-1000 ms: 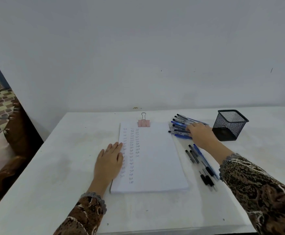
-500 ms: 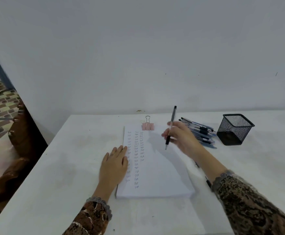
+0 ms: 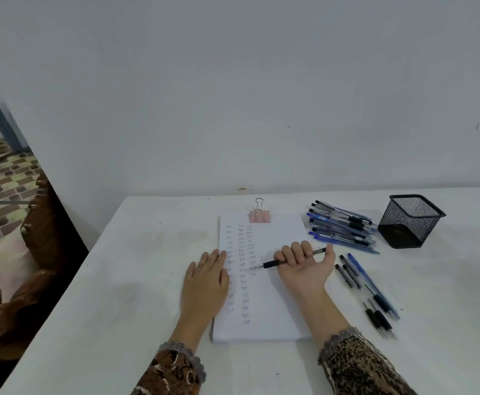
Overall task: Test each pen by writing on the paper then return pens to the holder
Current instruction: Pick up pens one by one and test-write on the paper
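Observation:
A white paper pad [image 3: 275, 303] with columns of small handwritten words lies on the white table, clipped at the top by a pink binder clip [image 3: 259, 215]. My left hand [image 3: 206, 283] rests flat on the pad's left edge. My right hand [image 3: 304, 266] is curled round a black pen [image 3: 273, 264] lying nearly level, its tip touching the paper beside the third column. A pile of blue and black pens [image 3: 340, 226] lies right of the pad. A black mesh pen holder [image 3: 409, 220] stands further right, tilted.
Several more pens [image 3: 367, 286] lie in a row on the table [image 3: 119, 280] right of my right forearm. A wall rises just behind the table. At the left, past the table edge, a brown wooden chair [image 3: 33, 223] stands on tiled floor.
My right hand took a pen from the pile, lifted it upright over the pad, then brought it down so the tip meets the paper. The left hand stayed on the pad.

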A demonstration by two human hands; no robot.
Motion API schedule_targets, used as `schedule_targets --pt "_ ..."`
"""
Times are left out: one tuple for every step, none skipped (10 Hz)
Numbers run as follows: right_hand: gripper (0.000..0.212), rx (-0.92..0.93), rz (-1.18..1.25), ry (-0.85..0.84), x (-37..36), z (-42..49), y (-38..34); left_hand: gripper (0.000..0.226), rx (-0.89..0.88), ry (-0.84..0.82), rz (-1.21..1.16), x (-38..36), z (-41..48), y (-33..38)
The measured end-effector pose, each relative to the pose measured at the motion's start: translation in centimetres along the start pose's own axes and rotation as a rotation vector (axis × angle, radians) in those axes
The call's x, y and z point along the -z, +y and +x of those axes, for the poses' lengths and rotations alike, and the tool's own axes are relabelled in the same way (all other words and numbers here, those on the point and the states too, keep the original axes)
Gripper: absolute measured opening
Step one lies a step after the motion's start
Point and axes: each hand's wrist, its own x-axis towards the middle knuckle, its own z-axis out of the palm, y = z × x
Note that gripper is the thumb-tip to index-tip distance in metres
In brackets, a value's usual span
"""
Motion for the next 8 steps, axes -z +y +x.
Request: schedule_targets --pt "0.060 0.039 0.017 0.050 0.2 0.3 0.5 0.048 -0.003 0.003 -0.009 0.0 0.0 0.0" --pt "0.054 0.069 0.002 0.056 0.2 0.6 1.0 0.049 -0.006 0.000 -0.008 0.0 0.0 0.0" --pt "0.049 0.075 0.004 0.025 0.3 0.6 1.2 0.049 -0.004 0.001 -0.017 0.0 0.0 0.0" --pt "0.054 0.045 -0.003 -0.018 0.2 0.5 1.3 0.049 -0.005 0.002 -0.019 0.0 -0.1 -0.1" --pt "0.029 0.060 -0.155 -0.050 -0.3 0.8 1.5 0.049 -0.008 0.000 -0.028 0.0 0.0 -0.1" --pt "0.034 0.050 -0.322 -0.090 -0.2 1.2 1.7 0.049 -0.008 -0.003 -0.024 0.0 0.0 -0.1" --pt "0.059 0.050 -0.536 -0.089 0.0 1.5 1.8 0.049 -0.008 -0.004 -0.021 0.0 0.0 -0.1" --pt "0.070 0.054 -0.666 -0.076 0.0 1.7 1.6 0.049 -0.009 -0.005 -0.015 0.1 0.0 -0.1"
